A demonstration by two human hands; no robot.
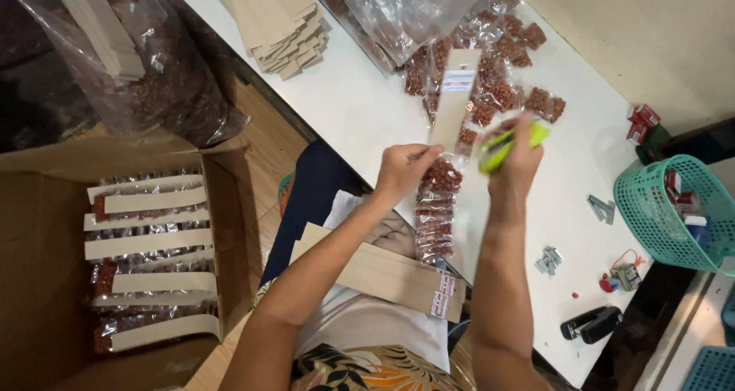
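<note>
**Glossy film, matt card, bright plastic**

The card strip (453, 100) looks like matt beige paperboard, as does the stack of strips (283, 23). The hanging packets (436, 211) are clear, glossy plastic film. The stapler (507, 144) is smooth lime-green plastic. The table (360, 107) is smooth and white. The box (46, 207) is dull brown cardboard; the basket (651, 207) is teal plastic mesh.

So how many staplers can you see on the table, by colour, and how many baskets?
Green stapler, held in the right hand: 1
Black stapler, lying on the white table: 1
Green basket at the table's edge: 1
Total: 3
The left hand holds a strip of packets.
</note>
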